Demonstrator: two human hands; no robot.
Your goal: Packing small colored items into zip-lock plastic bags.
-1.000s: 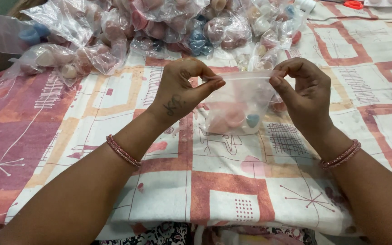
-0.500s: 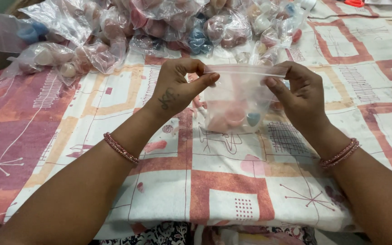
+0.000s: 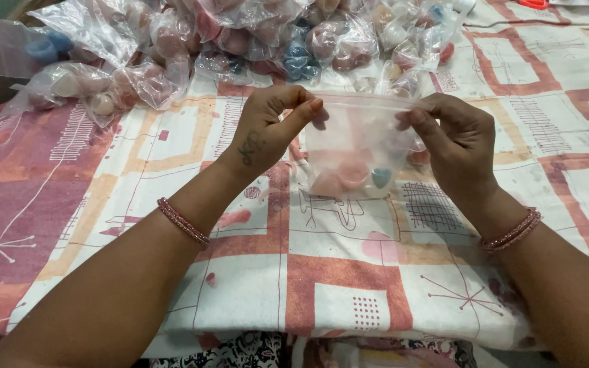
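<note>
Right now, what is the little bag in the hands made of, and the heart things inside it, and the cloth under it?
The little bag looks like thin clear plastic: you can see through it, and it shines and crinkles. The heart things look smooth and matte, perhaps wax, soap or plastic; I cannot tell which. The cloth looks like soft woven cotton with a printed pattern, since it wrinkles and drapes.
</note>
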